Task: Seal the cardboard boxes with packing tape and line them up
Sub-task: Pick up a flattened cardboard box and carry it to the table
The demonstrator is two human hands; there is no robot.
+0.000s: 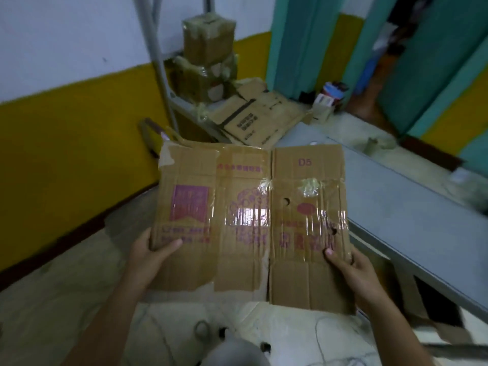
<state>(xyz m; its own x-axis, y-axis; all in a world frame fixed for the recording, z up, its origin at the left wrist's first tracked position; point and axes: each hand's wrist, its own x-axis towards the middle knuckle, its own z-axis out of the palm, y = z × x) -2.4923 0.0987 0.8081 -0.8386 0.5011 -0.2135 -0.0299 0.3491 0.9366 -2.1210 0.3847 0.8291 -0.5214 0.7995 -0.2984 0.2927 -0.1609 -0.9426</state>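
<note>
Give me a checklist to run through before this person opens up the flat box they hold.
1. Grip: left hand grips the flat box at its left edge, right hand at its right edge: ok.
2. Box opened into shape: not ok, it is flat.
3. Box face free of old tape: not ok, crumpled strips stick to it.
4. Tape roll at hand: cannot tell, none plainly seen.
5. Bare table surface beside the box: ok.
6. Sealed boxes in a line: not ok, two are stacked by the wall.
</note>
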